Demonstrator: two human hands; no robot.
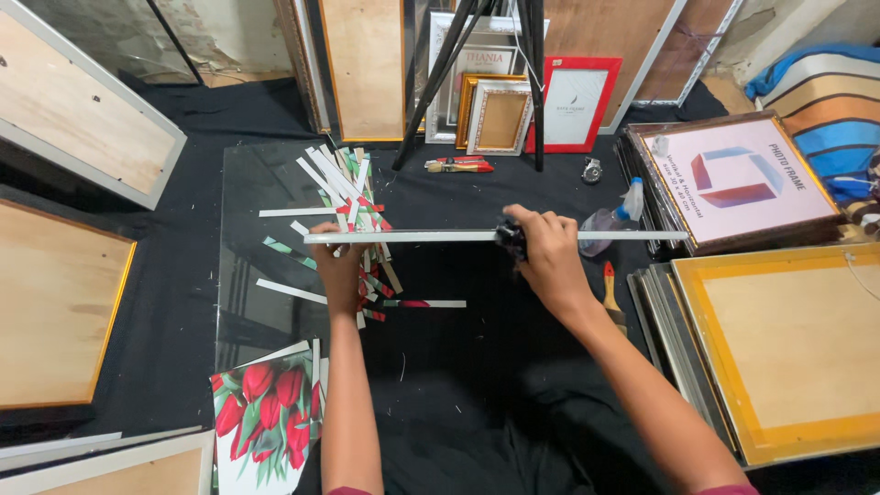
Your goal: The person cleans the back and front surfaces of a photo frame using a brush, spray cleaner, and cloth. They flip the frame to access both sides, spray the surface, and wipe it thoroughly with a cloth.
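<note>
I'm on the floor of a picture-framing workshop: empty frames point(500, 115) lean against the wall, backed frames point(788, 344) stack at my right, paper trimmings point(353, 206) litter the black cloth point(458, 367), beside a spray bottle point(612, 218) and brush point(611, 295).

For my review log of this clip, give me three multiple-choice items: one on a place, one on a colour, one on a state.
1. Where does the spray bottle lie?
A. Right of the right hand
B. On the flower print
C. Left of the left hand

2. What colour are the flowers on the print?
A. Yellow
B. Red
C. Blue

3. How is the glass pane held?
A. Flat on the cloth
B. Leaning on the tripod
C. On edge, between both hands

Key: 1 A, the bottle lies just past the right hand, near the stacked frames. 2 B, red blooms with green leaves. 3 C, the left hand grips the pane and the right presses a dark cloth on it.
</note>
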